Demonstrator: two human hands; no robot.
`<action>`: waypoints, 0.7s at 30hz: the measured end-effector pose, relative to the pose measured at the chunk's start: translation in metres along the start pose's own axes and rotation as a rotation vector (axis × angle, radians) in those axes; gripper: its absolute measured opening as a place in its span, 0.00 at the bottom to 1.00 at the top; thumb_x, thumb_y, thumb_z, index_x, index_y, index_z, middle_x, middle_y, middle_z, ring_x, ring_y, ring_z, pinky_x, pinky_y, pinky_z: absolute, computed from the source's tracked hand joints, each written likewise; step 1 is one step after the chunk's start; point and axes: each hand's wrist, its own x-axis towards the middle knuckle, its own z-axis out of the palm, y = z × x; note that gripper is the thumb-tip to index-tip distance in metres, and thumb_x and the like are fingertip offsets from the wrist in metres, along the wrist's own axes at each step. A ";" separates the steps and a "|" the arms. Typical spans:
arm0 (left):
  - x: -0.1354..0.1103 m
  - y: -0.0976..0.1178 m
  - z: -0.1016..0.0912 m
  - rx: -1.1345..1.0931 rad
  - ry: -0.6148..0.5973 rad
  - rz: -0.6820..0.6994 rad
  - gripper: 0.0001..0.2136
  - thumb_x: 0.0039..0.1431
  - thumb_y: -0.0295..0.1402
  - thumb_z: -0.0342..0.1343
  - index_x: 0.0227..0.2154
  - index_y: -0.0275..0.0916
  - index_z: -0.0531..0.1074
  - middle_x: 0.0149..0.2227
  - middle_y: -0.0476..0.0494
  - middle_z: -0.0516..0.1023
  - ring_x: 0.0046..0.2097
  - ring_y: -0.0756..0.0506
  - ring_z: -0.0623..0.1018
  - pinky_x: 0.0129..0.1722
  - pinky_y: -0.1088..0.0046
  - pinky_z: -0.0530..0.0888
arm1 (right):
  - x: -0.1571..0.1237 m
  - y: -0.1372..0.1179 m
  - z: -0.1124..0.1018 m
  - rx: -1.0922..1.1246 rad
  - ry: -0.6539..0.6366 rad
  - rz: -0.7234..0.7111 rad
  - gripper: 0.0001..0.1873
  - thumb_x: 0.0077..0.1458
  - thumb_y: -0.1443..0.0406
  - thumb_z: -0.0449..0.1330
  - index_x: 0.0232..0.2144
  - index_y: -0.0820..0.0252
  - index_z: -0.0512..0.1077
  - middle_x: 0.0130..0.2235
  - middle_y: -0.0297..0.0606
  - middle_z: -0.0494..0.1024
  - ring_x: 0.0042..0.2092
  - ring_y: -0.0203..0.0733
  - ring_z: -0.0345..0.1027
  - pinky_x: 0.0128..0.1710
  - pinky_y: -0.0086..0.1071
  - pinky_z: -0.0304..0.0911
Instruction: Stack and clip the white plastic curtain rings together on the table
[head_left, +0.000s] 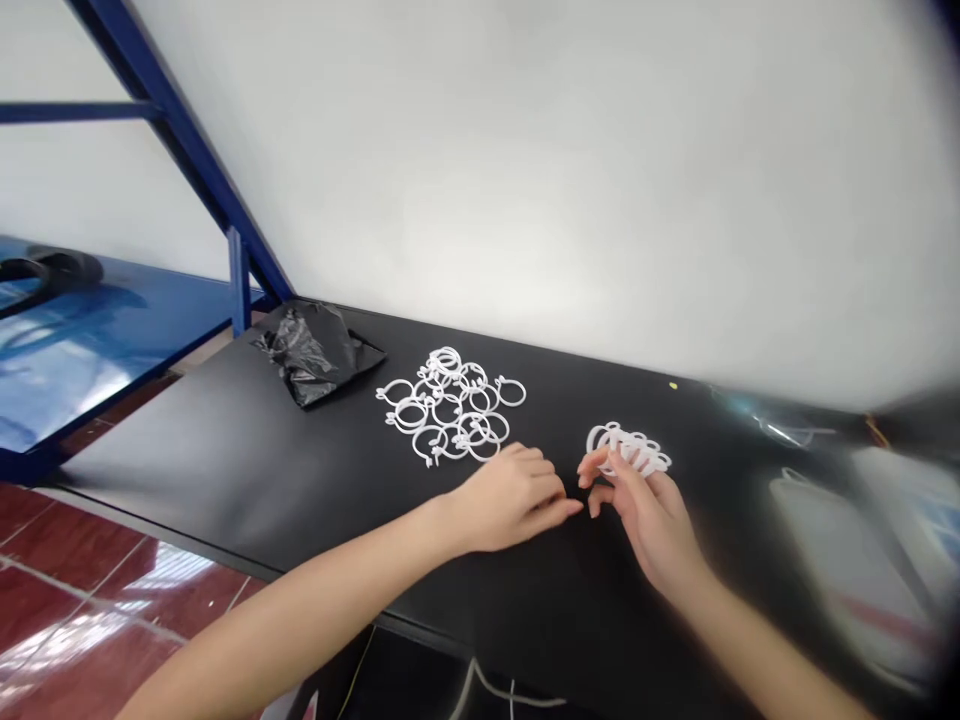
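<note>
At the left of the frame a blue table [172, 300] bears a black curved object [67, 268], with a slanting blue metal frame [195, 160] above it and red floor tiles [97, 640] in the lower left. On my black tabletop [315, 490], left of centre, lies a crumpled black plastic bag [311, 350]. Near the middle of the frame is a loose heap of white rings [439, 393], many overlapping, with small knobbed ends. Just below them on the right is my left hand [517, 500], fingers curled and thumb stretched out alongside (whether anything is pinched there, I cannot tell). Right of centre, my right hand [652, 510] has its fingers bent with gaps between the tips; a bunched cluster of white rings [646, 446] sits right behind them, partly covered, and I cannot tell whether I grip it or it rests on the tabletop. Farther right come a tiny yellow scrap [673, 386] and, at the blurred right edge, a pale packet [832, 560].
</note>
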 end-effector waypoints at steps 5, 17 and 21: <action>0.000 0.004 0.014 0.110 -0.016 0.198 0.18 0.69 0.40 0.47 0.28 0.36 0.73 0.28 0.45 0.76 0.33 0.47 0.73 0.36 0.69 0.66 | 0.040 -0.022 0.020 -0.319 -0.143 -0.033 0.22 0.58 0.49 0.59 0.32 0.64 0.75 0.26 0.38 0.74 0.23 0.35 0.63 0.20 0.29 0.61; 0.004 0.007 0.020 0.145 0.016 0.296 0.19 0.68 0.41 0.48 0.24 0.37 0.73 0.25 0.47 0.74 0.29 0.47 0.71 0.33 0.69 0.66 | 0.099 -0.014 0.096 -0.881 -0.503 -0.392 0.08 0.55 0.60 0.63 0.32 0.59 0.73 0.35 0.36 0.76 0.23 0.31 0.60 0.29 0.32 0.59; 0.007 0.008 0.017 0.161 0.009 0.304 0.19 0.68 0.41 0.48 0.25 0.37 0.72 0.25 0.45 0.74 0.29 0.47 0.72 0.30 0.69 0.66 | 0.097 -0.020 0.087 -0.849 -0.449 -0.369 0.11 0.58 0.57 0.60 0.36 0.60 0.75 0.34 0.36 0.76 0.22 0.32 0.62 0.26 0.31 0.59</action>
